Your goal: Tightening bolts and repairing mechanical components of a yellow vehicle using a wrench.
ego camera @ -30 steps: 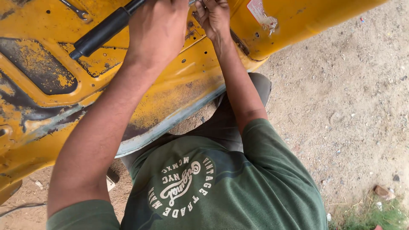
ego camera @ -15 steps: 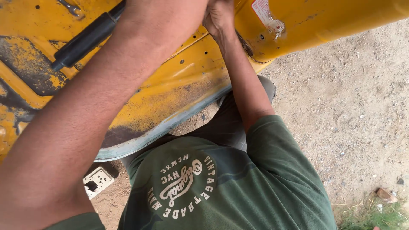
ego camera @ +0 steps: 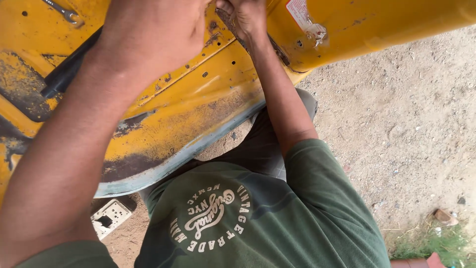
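Yellow panel: a worn, rust-flecked sheet-metal body panel [ego camera: 198, 99] slants across the upper half of the view, its lower edge grey and bare, with small holes dotted along a pressed seam.
Left hand: the left hand [ego camera: 153, 34] is raised close to the camera, its back toward the lens and fingers curled, right over a black cylindrical strut [ego camera: 67, 72] that runs along the panel; whether it actually grips the strut is hidden by the hand itself.
Right hand: the right hand [ego camera: 245, 17] sits higher up, at the seam where the panel meets a second yellow section, fingers bunched on something small there; what it pinches cannot be made out.
Where the work lies: the seam spot is directly under the right fingertips, just beside the left knuckles.
Doing it well: judging from the pose, steadying the panel with the left while the right works in small, controlled turns would suit, keeping fingertips off the raw metal edge.
Nearby: a spanner [ego camera: 62, 10] lies on the panel at upper left; a white socket box [ego camera: 110, 216] rests on the sandy ground [ego camera: 396, 124].
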